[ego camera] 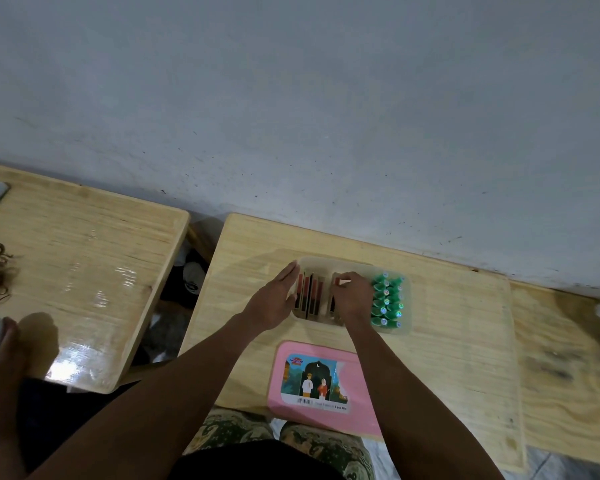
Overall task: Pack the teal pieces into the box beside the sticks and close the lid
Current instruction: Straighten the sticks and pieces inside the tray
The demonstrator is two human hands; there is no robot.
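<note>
The teal pieces (388,301) stand in two tight rows at the 3 o'clock end of the clear box (333,260), so they look packed already. The sticks (309,296) fill the rest toward 9 o'clock. The right hand (352,299) is inside the box, its fingers curled down and seemingly pinching one stick. The left hand (274,303) braces the 9 o'clock wall with its fingers straight and together. The pink lid (361,410) lies flat on the table (465,341) at 6 o'clock of the box. The sticks should lie flat and below the rim, and the brace should stay on, so the lid seats evenly.
</note>
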